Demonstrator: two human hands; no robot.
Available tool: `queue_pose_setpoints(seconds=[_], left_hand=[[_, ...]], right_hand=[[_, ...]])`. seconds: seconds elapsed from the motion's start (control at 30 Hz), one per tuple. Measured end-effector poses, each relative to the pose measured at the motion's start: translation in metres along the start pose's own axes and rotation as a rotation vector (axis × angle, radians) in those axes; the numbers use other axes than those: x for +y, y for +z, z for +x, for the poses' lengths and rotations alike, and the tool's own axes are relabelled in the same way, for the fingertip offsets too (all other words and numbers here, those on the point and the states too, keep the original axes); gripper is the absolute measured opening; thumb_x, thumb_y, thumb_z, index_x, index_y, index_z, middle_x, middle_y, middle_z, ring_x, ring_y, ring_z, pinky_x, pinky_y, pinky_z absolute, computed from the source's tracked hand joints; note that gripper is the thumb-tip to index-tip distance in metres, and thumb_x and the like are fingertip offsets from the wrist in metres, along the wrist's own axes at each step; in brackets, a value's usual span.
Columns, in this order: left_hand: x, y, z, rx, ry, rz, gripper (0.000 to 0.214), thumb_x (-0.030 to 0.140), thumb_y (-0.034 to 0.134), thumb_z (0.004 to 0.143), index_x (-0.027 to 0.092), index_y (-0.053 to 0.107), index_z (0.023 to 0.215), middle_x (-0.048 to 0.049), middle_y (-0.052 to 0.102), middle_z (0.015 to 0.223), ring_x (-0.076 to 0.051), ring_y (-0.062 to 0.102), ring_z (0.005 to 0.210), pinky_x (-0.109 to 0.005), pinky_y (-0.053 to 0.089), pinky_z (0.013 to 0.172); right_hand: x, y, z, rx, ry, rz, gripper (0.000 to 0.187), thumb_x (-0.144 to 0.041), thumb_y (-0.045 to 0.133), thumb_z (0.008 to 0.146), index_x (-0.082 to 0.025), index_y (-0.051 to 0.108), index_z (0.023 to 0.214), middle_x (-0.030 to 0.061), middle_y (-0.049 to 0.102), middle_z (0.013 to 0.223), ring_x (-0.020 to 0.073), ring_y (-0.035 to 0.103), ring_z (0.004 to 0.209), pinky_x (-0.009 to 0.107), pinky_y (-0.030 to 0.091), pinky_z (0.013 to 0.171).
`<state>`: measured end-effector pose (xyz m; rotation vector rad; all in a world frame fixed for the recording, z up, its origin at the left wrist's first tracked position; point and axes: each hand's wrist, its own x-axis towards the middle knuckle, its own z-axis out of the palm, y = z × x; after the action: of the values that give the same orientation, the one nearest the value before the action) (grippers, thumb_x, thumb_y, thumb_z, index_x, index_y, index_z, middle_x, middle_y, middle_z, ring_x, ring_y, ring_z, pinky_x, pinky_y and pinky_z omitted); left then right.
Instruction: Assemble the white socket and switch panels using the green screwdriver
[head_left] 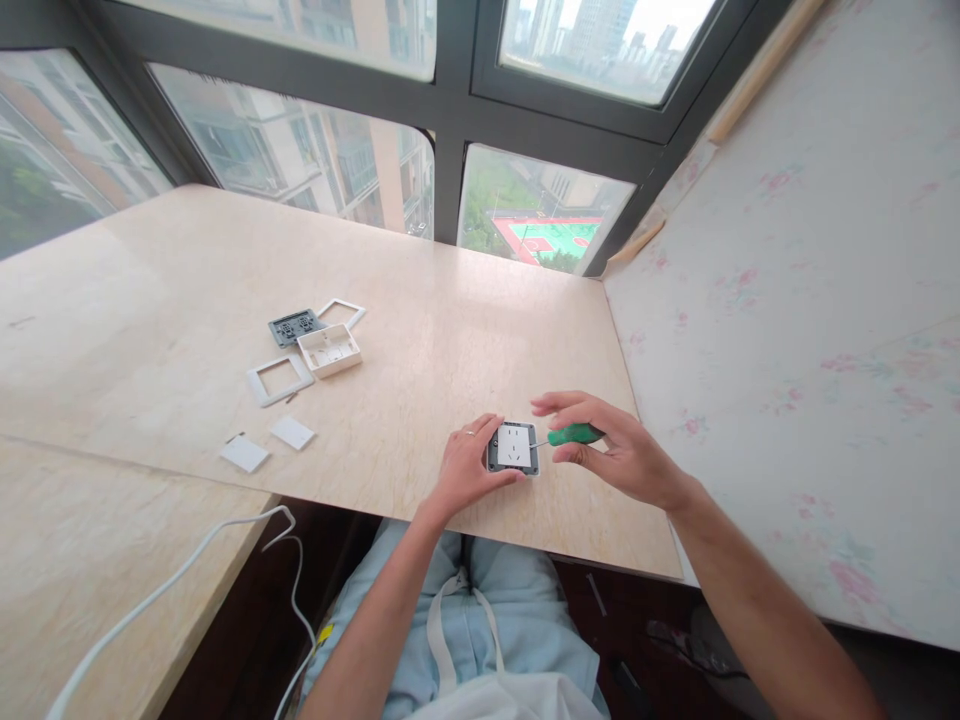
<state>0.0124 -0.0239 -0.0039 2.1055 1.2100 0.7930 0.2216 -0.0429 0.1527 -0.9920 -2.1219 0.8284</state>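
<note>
A wall socket (514, 446) with a white face and a dark grey frame lies on the table near its front edge. My left hand (471, 462) grips it from the left, thumb along the near side and fingers at the far side. In my right hand (611, 445) is a screwdriver (574, 434) with a green handle, held between thumb and fingers, the index finger stretched out above it. Its thin shaft points left, and the tip meets the right edge of the socket's frame. Whether it sits in a screw is too small to tell.
Left on the table (420, 330) lie a grey socket back (294, 327), a white mounting box (330, 350), two white frames (279, 380) and two white plates (292, 433). A white cable (180, 570) hangs at the lower left. A papered wall (787, 380) bounds the right side, windows the far side.
</note>
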Motion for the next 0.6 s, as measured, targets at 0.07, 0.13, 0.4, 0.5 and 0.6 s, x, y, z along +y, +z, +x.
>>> queue_pose_setpoints(seconds=[0.07, 0.13, 0.4, 0.5, 0.6], left_hand=[[0.0, 0.0, 0.0, -0.004, -0.003, 0.0, 0.087, 0.061, 0.076, 0.071, 0.025, 0.042, 0.142, -0.0118, 0.047, 0.147, -0.032, 0.046, 0.133, -0.045, 0.036, 0.106], [0.001, -0.001, 0.0, -0.008, -0.01, 0.0, 0.087, 0.06, 0.076, 0.07, 0.025, 0.043, 0.142, -0.0118, 0.047, 0.147, -0.031, 0.046, 0.134, -0.045, 0.035, 0.107], [0.003, -0.002, 0.0, -0.016, -0.023, -0.006, 0.086, 0.058, 0.077, 0.071, 0.024, 0.043, 0.142, -0.0115, 0.047, 0.148, -0.03, 0.045, 0.134, -0.045, 0.035, 0.108], [0.002, -0.002, -0.001, -0.016, -0.026, -0.003, 0.087, 0.059, 0.076, 0.071, 0.025, 0.042, 0.143, -0.011, 0.046, 0.148, -0.03, 0.045, 0.135, -0.045, 0.034, 0.108], [0.002, -0.002, -0.001, -0.019, -0.033, 0.002, 0.087, 0.059, 0.076, 0.071, 0.025, 0.042, 0.143, -0.0107, 0.046, 0.148, -0.031, 0.045, 0.134, -0.046, 0.035, 0.108]], right_hand=[[0.006, 0.004, -0.002, 0.058, 0.017, 0.082, 0.016, -0.024, 0.067, 0.088, -0.025, 0.059, 0.102, 0.0057, 0.065, 0.112, 0.0185, 0.066, 0.098, 0.033, 0.056, 0.08], [0.011, 0.006, -0.002, 0.152, 0.041, 0.098, 0.016, -0.025, 0.07, 0.086, -0.025, 0.058, 0.097, 0.0024, 0.064, 0.094, 0.0159, 0.065, 0.084, 0.031, 0.054, 0.073], [0.014, -0.017, -0.011, 0.035, 0.164, 0.321, 0.022, -0.034, 0.056, 0.095, -0.027, 0.054, 0.116, 0.006, 0.061, 0.107, 0.0219, 0.062, 0.106, 0.043, 0.053, 0.092], [0.013, -0.025, -0.015, 0.01, 0.201, 0.254, 0.027, -0.032, 0.058, 0.094, -0.027, 0.054, 0.12, 0.0073, 0.065, 0.115, 0.0224, 0.065, 0.108, 0.043, 0.054, 0.094], [0.016, -0.024, -0.015, 0.145, 0.208, -0.016, 0.032, -0.035, 0.065, 0.089, -0.026, 0.058, 0.119, 0.0063, 0.07, 0.106, 0.0207, 0.069, 0.095, 0.036, 0.058, 0.083]])
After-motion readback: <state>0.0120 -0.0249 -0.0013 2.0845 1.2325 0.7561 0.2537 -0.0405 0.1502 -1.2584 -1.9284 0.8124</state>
